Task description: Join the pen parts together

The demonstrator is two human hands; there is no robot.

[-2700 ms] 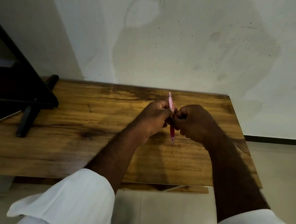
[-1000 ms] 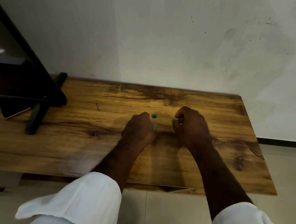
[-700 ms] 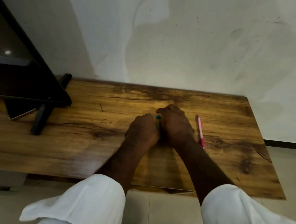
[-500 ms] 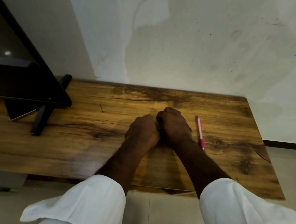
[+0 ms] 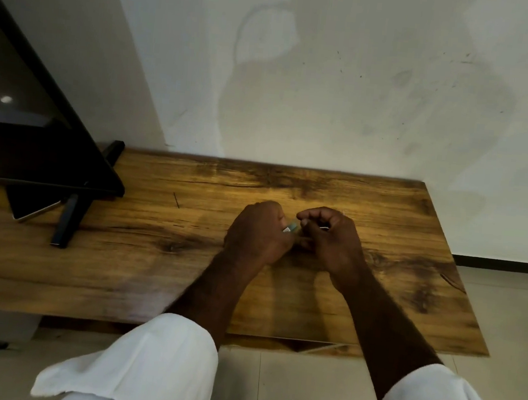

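1. One wide head view looks forward and down from above the near edge of the table (image 5: 120,266).
2. It faces the far wall (image 5: 363,96), close over both forearms.

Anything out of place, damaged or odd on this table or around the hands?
Nothing is spilled or broken. The left hand holds a small teal thing close to the curled right hand over the wooden table. A flat device lies tucked under the screen, and the wall behind is blotchy and scuffed.
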